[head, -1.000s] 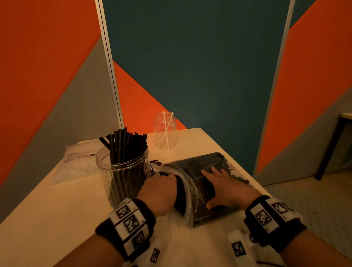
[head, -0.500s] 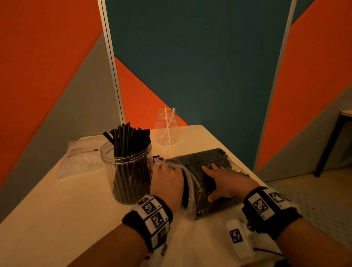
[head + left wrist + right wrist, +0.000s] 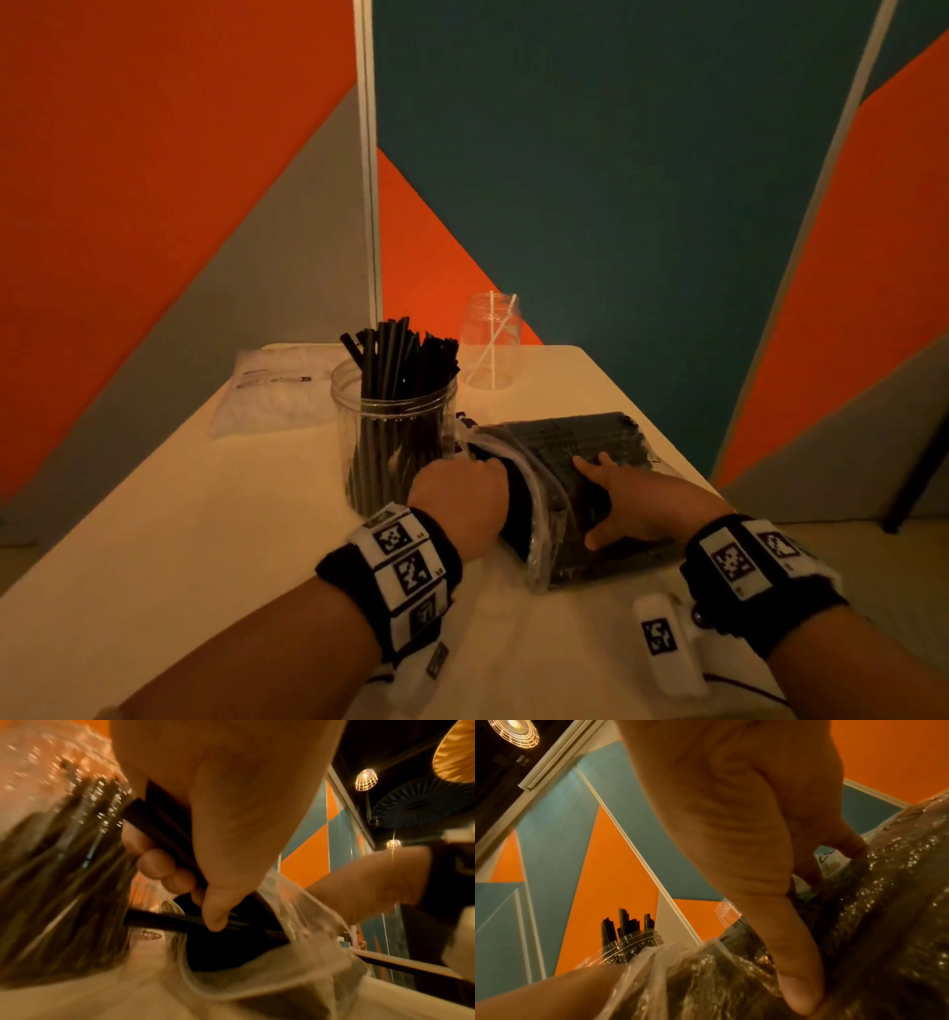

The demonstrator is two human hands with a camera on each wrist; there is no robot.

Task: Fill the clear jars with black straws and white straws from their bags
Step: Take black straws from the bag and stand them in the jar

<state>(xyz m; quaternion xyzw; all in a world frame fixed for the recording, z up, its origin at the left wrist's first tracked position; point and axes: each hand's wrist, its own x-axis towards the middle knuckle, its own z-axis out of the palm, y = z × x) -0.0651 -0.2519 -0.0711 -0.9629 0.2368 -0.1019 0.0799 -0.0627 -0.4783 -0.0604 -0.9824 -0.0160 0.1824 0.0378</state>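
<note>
A clear bag of black straws [image 3: 580,462] lies on the table, its open mouth toward the left. My left hand [image 3: 457,488] is at that mouth and grips a bunch of black straws [image 3: 164,833] between curled fingers and thumb. My right hand [image 3: 631,501] lies on top of the bag [image 3: 885,912] with fingers spread and the thumb [image 3: 800,979] over its near edge. A large clear jar [image 3: 393,437] crowded with black straws stands left of the bag. A smaller clear jar [image 3: 490,342] behind holds two white straws.
A flat clear bag [image 3: 277,390] lies at the table's back left. The table's right edge [image 3: 683,462] runs close beside the straw bag. Orange, grey and blue wall panels rise behind the table. A dark table leg [image 3: 919,462] shows at far right.
The head view has shifted, so the jars and bag sit lower in frame. My left hand stays at the bag's mouth and my right hand stays on top of the bag.
</note>
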